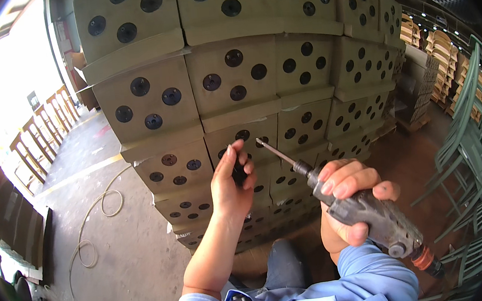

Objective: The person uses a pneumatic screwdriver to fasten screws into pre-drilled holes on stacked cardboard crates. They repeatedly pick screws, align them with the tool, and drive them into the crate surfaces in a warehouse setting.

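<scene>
My right hand (352, 186) is wrapped round a worn grey power screwdriver (369, 213). Its long thin bit (276, 153) points up and left, with the tip in front of a black round disc on a stack of tan boxes (237, 113). My left hand (234, 171) is raised to the left of the bit, fingers curled in. Something dark (238, 171) shows inside that palm, partly hidden by the fingers; its kind is unclear. Black round discs (238, 92) sit in groups on the box faces. Whether the bit tip touches the box, I cannot tell.
Green metal chair frames (467, 146) are piled at the right. Wooden chair parts (441, 61) are stacked behind them. On the left floor lies a looped pale hose (94, 222), near a leaning dark panel (8, 202). Wooden frames (42, 135) stand in a row at the far left.
</scene>
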